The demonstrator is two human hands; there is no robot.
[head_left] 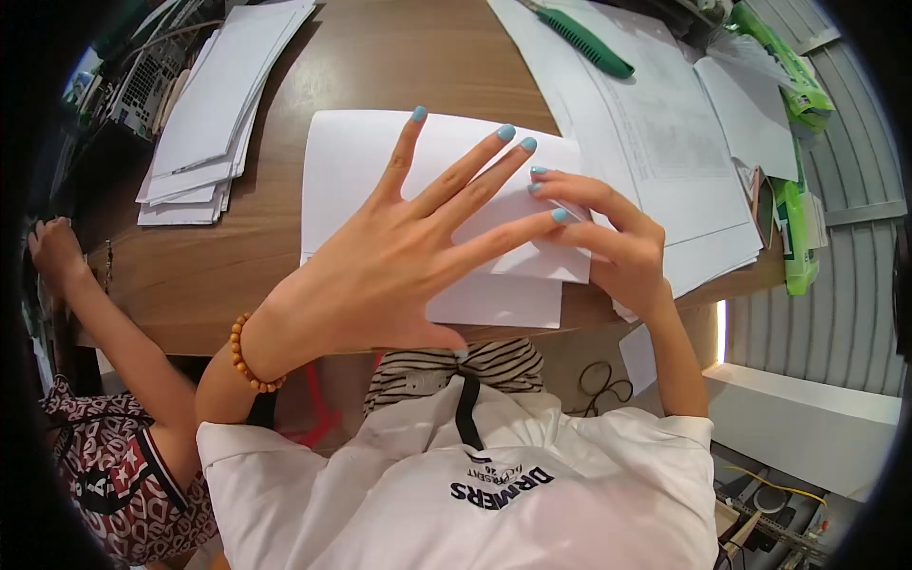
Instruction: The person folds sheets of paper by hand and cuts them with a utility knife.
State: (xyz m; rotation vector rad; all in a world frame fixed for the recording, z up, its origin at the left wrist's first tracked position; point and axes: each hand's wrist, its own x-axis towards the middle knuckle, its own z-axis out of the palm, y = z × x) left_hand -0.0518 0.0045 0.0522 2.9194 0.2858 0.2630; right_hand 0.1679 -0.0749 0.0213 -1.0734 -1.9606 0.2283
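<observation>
White paper (347,152) lies in front of me on the wooden desk, with a folded-over layer and a lower sheet (513,299) reaching toward the desk's front edge. My left hand (408,242), with a beaded bracelet at the wrist, is spread wide over the paper, fingers apart and holding nothing. At the paper's right side is my right hand (617,228), its fingers bent and closed around the paper's right edge near a raised corner. The tip of one left finger is close to the right fingertips.
A stack of papers (209,114) sits at the left. Large printed sheets (665,142) lie at the right, under a green cutter (589,43). Green packages (798,228) stand at the right edge. Another person's arm (123,318) rests at the far left.
</observation>
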